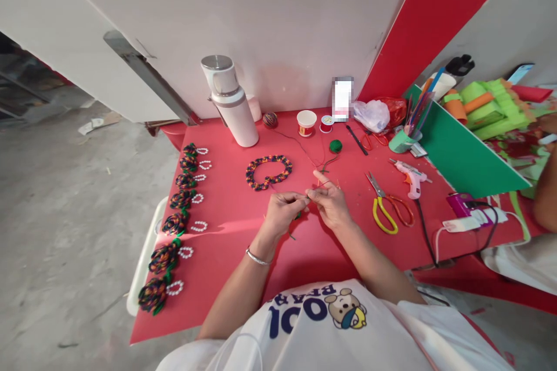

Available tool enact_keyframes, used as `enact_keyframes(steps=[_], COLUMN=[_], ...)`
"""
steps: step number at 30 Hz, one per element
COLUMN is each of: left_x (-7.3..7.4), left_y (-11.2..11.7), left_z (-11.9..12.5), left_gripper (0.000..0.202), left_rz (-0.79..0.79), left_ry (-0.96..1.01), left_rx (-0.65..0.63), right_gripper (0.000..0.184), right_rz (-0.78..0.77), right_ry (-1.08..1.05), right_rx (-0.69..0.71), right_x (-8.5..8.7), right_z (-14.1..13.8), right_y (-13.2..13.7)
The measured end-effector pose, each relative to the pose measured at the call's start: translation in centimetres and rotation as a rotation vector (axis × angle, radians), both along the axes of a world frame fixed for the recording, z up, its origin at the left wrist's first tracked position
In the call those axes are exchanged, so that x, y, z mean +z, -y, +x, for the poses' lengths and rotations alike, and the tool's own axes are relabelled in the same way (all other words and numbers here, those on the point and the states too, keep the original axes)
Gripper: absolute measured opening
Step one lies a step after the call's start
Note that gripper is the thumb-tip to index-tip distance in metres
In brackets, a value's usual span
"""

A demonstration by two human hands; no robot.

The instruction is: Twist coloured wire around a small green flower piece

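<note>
The left hand (285, 211) and right hand (331, 203) meet at their fingertips over the middle of the red table (235, 278), thumbs and forefingers pinching a thin strand of yarn (292, 237). The pinched part is mostly covered by the fingers; a bit of green shows beneath them, and a loose green end hangs below the left hand. A fine reddish thread crosses the raised right forefinger, too thin to trace throughout.

Just beyond the left hand, toward the far edge, a braided ring (287, 169) of orange, purple and dark yarn lies flat, its chunky plait bent into a rough oval. A tight green yarn ball (335, 146) sits beyond the right hand; a multicoloured yarn ball (270, 120) rests near the far edge, beside a smooth white thermos (237, 113).

Along the left edge, rolled yarn rosettes (174, 224) run in a row, each with a loop of pearly beads (180, 288) beside it; the farthest ones crowd together, hard to count. Toward the right edge lie scissors (380, 195) with yellow and red handles and a pink glue gun (413, 179). A blurred-out phone (343, 98) stands at the far edge. The shirt (304, 330) hides part of the near edge.
</note>
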State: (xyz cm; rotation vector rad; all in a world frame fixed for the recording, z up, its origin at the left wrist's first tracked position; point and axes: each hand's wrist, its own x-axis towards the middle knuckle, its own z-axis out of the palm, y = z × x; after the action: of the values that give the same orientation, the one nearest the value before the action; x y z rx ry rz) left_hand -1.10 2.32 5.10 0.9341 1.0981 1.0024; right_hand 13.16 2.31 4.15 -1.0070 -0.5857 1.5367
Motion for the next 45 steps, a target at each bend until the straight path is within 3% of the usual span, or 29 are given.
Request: enact_keyframes(steps=[5,11,14,28,35,42,45], left_x=[0.8,1.0,1.0,1.1,1.4,1.6,1.6], left_y=[0.0,0.0,0.0,0.0,0.0,0.2,0.1], left_z=[0.0,-0.2,-0.3,-0.6,-0.7,-0.6,-0.4], left_gripper=[0.029,0.032,0.034,0.029,0.03,0.034,0.034], left_rz=[-0.026,-0.065,-0.093,-0.119,-0.129,-0.169,-0.17], left_ry=[0.013,0.068,0.101,0.126,0.116,0.118,0.13], left_rx=[-0.013,-0.051,-0.07,-0.126,-0.144,-0.195,-0.205], right_gripper=[0.088,0.053,0.043,0.039,0.048,0.051,0.05], right_rz=[-0.029,-0.023,-0.007,0.146,0.174,0.323,0.264], right_ry=[-0.032,-0.07,-0.034,0.099,0.155,0.482,0.38], right_rx=[0.004,0.078,0.087,0.064,0.052,0.071,0.087], right_x=[0.3,0.6,0.5,0.5,-0.6,-0.3,-0.3], right_z=[-0.1,-0.2,-0.2,-0.1,0.0,0.4,0.3], right_y=[-0.1,-0.1,-0.2,-0.4,-0.5,-0.4,-0.6])
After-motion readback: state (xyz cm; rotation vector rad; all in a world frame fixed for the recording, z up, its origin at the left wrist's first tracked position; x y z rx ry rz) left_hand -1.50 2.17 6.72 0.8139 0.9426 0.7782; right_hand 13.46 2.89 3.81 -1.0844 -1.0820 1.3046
